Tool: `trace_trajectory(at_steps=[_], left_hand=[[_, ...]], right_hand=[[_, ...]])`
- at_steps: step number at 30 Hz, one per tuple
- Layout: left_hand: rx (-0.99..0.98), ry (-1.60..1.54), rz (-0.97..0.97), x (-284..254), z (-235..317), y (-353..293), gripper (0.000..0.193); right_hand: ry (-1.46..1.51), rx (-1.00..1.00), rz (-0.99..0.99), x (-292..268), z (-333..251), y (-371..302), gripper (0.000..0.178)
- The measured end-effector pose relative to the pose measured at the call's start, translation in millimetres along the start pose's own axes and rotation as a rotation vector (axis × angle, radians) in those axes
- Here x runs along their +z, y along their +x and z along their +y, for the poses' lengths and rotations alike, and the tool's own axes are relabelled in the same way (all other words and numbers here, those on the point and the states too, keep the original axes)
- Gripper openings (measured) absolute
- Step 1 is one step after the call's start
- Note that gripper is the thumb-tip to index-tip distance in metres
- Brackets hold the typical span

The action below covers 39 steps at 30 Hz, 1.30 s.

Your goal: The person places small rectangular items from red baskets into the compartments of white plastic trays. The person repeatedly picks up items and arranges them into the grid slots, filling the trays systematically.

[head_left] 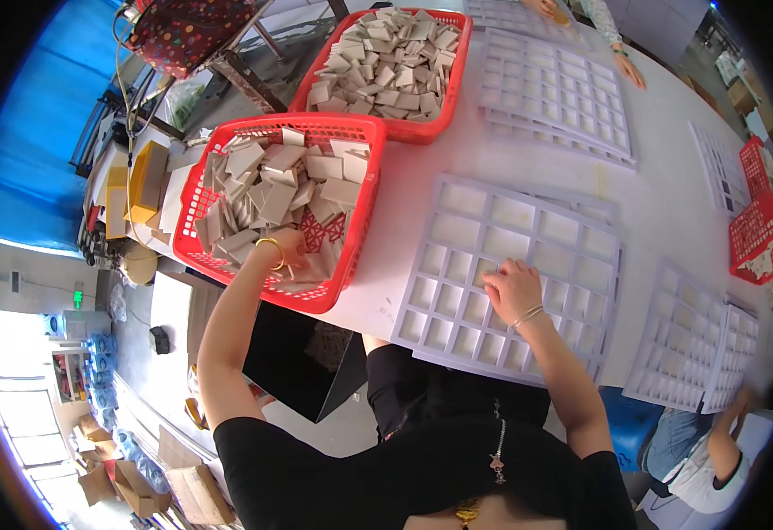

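Observation:
My left hand, with a gold bangle at the wrist, reaches into the near red plastic basket. Its fingers curl down among flat, pale grey rectangular pieces; whether one is between them is hidden. On the table in front of me lies a white grid tray of square and rectangular compartments, stacked on another. Over its middle rests my right hand, fingers bent and drawn together with the tips down at a compartment. Anything they pinch is too small to make out.
A second red basket full of similar pieces stands behind the first. More grid trays lie at the far side and right. Red baskets sit at the right edge. Another person's hand rests at the far side; someone sits lower right.

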<state>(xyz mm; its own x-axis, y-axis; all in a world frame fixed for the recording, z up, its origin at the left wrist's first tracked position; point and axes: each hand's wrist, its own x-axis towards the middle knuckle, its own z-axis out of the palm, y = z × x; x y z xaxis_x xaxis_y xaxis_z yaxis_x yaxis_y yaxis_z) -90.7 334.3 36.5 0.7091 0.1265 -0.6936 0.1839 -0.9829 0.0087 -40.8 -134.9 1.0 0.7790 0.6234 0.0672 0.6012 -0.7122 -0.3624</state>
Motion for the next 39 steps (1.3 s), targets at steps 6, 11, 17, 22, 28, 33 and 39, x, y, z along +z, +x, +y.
trace_trajectory(at_steps=[6,11,17,22,28,33,39], left_hand=[[0.007,0.199,0.152,10,9,-9,0.035],[-0.082,-0.266,0.510,-26,-1,-52,0.034],[0.280,-0.543,0.692,-42,80,-134,0.026],[0.478,-0.658,0.877,-44,109,-162,0.025],[0.363,-1.353,0.761,-14,98,-159,0.015],[0.341,-1.502,1.018,7,81,-154,0.011],[-0.174,-1.268,1.339,62,0,-190,0.020]], right_hand=[[0.008,0.001,-0.004,0,0,3,0.012],[0.012,-0.048,0.065,-11,-6,4,0.029],[0.848,-0.259,0.213,-62,-107,56,0.048],[0.991,-0.395,0.137,-53,-173,93,0.028],[1.397,-0.232,0.130,-28,-219,104,0.019],[1.769,-0.074,-0.269,-22,-244,116,0.026],[1.643,0.037,-0.075,-26,-194,117,0.034]])
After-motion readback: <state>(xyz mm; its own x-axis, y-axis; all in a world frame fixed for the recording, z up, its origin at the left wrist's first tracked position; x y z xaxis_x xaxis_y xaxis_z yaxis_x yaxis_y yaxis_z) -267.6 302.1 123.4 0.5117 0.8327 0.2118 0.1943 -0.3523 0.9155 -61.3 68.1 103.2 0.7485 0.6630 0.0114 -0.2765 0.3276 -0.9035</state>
